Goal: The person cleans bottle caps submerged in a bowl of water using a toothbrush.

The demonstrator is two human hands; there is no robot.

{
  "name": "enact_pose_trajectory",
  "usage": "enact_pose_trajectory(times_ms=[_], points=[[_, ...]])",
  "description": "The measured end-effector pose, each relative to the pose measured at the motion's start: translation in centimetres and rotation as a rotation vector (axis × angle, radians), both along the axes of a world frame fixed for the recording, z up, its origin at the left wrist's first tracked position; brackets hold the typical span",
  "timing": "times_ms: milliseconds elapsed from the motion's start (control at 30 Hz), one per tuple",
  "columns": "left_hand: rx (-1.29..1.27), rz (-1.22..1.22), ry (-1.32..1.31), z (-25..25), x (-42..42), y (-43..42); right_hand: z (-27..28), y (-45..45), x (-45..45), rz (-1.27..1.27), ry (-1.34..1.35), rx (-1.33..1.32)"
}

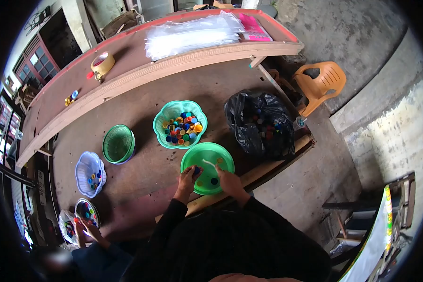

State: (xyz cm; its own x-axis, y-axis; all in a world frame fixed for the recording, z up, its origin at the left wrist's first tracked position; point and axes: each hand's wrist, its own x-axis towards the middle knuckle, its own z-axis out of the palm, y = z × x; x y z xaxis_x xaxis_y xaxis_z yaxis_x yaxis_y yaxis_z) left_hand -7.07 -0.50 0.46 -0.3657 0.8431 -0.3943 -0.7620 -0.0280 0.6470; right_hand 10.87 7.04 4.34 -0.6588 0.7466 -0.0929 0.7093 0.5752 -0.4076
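My left hand (pixel 187 179) is closed around a dark blue bottle cap (pixel 196 170) at the left side of a bright green basin (pixel 226 151). My right hand (pixel 230 182), over the basin's right side, is closed on a thin, whitish, curved strip (pixel 207 162); its exact kind is unclear. A few loose caps lie on the basin floor, among them a dark one (pixel 215 181). Just beyond stands a turquoise scalloped basket (pixel 159 115) full of mixed coloured caps. To the right, an open black plastic bag (pixel 239 129) holds more caps.
Left are a green basket (pixel 119 144) and a lilac basket (pixel 81 175) with caps. Another person's hands (pixel 90 229) work by a bowl (pixel 97 209) and clear bag (pixel 66 221). The raised shelf (pixel 127 70) bears tape (pixel 107 65) and plastic sheets (pixel 192 37). An orange chair (pixel 331 80) stands right.
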Motion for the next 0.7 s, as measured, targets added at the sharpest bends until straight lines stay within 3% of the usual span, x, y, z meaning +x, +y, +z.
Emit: enact_pose_trajectory(times_ms=[100, 233, 300, 400, 500, 700], points=[[0.103, -0.026, -0.049, -0.5, -0.4, -0.4, 0.0, 1.2, -0.3, 0.072, -0.189, 0.099], [0.094, -0.053, -0.069, -1.8, -1.0, -0.1, 1.5, 1.1, -0.5, 0.114, -0.140, 0.129], [0.043, -0.063, 0.011, -1.8, -1.0, 0.0, 2.9, 0.4, -0.4, 0.111, 0.036, 0.106], [-0.035, -0.100, 0.089, -0.5, -0.9, 0.0, 2.1, -0.8, 0.0, 0.181, 0.017, -0.015], [-0.014, -0.158, 0.061, 0.4, -0.1, 0.0, 1.5, -0.3, 0.5, 0.107, -0.094, 0.006], [-0.085, -0.150, 0.113, -0.1, -0.2, 0.0, 1.3, 0.0, 0.1, 0.156, -0.044, -0.010]])
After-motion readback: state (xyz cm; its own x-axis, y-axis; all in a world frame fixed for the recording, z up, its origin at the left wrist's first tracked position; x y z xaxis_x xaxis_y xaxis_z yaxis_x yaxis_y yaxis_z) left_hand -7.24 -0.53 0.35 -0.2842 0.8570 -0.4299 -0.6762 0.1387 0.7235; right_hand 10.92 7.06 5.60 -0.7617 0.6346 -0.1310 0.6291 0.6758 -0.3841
